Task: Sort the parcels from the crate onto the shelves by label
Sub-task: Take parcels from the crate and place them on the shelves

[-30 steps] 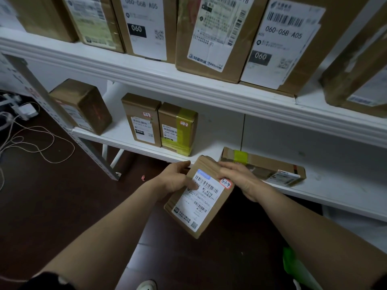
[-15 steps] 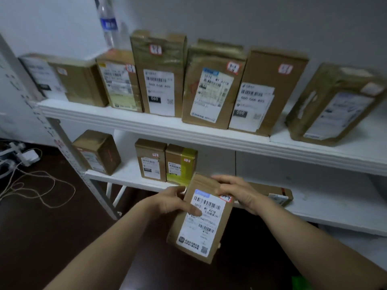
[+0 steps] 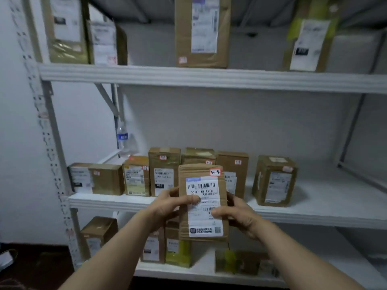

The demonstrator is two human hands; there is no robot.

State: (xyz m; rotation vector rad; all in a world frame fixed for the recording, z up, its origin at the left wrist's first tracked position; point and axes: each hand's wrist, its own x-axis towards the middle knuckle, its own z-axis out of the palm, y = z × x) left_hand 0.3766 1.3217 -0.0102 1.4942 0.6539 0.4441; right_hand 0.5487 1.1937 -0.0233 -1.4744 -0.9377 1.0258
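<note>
I hold a flat brown cardboard parcel [image 3: 201,174] upright in front of the middle shelf [image 3: 314,214]. Its white shipping label faces me and a small red-edged tag reading 5-1-4 sits at its top right corner. My left hand [image 3: 167,208] grips the parcel's left edge with the thumb across the label. My right hand [image 3: 236,214] grips its right edge, thumb on the label's lower part. Several brown parcels [image 3: 164,170] stand in a row on the middle shelf behind it.
The upper shelf [image 3: 209,77] carries tall parcels [image 3: 202,32]. The lower shelf [image 3: 188,273] holds more boxes, one with yellow tape [image 3: 178,252]. A water bottle [image 3: 123,139] stands at the back left. A perforated white upright [image 3: 48,143] frames the left side. Bare shelf board lies right of the boxes.
The view has tilted up, so a higher shelf shows. Both hands raised the parcel from below the shelves to upright before the middle shelf's row, and my right hand slid lower along its edge.
</note>
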